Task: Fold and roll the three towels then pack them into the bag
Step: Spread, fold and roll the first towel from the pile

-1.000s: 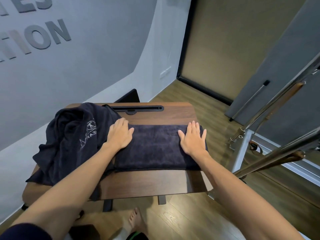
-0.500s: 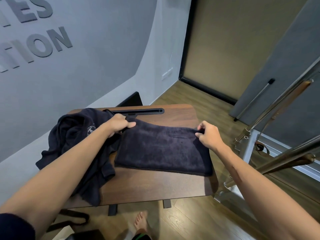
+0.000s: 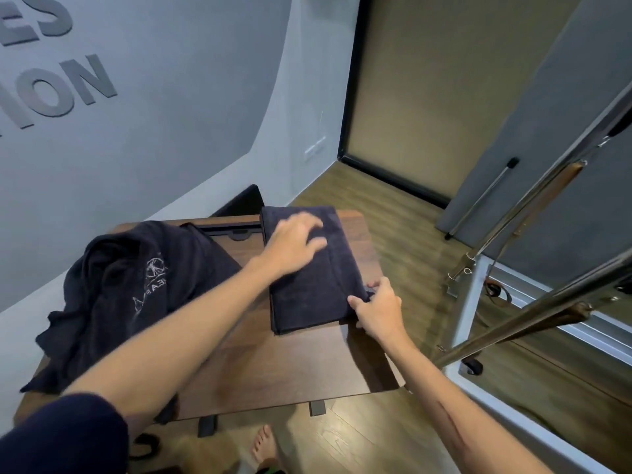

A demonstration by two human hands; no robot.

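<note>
Turning that folded towel (image 3: 309, 268) is what you're doing in the head view. Half a second back it was lying crosswise on the table (image 3: 280, 364), and now it's sitting lengthwise, running from the table's far right corner back toward you, its far end covering the right end of the black slot (image 3: 232, 230) along the table's far edge. That probably means you're lining it up to roll from the near end, so the folding on this one looks about done.

Your left hand (image 3: 294, 246) is lying flat on the far half of the towel, fingers spread and a bit blurry. Your right hand (image 3: 378, 307) is pinching the towel's near right edge, fingers curled onto the cloth.

The towel itself is looking like a tidy dark navy rectangle, layers stacked at the near edge, with a long crease running down it.

Left of it on the table, the dark heap with a pale logo (image 3: 136, 285) is sitting untouched. Can't tell which part is bag and which is towel.
</note>
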